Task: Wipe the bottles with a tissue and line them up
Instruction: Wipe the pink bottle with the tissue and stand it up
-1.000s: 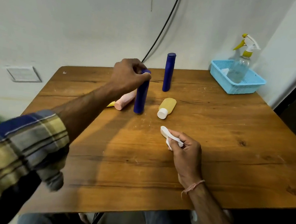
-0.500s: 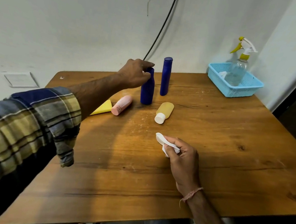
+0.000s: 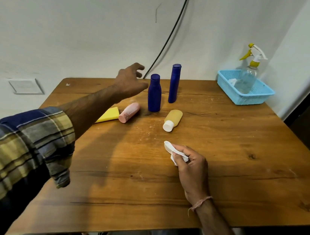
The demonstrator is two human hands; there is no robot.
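**Two blue bottles standing, three containers left lying**

With my left hand spread open and empty just left of the shorter blue bottle, I see that bottle standing upright at centre frame, beside the taller blue bottle. My right hand, lower centre-right, is closed around the crumpled tissue and rests on the wooden table.

A pink bottle, a yellow tube and an amber bottle lie on their sides below the blue pair, apparently not lined up.

The risk, as I judge it: my open fingers are close enough to tip the shorter blue bottle into its neighbour, and the round bottles lying flat could roll if nudged.

No label or writing is readable on any bottle.
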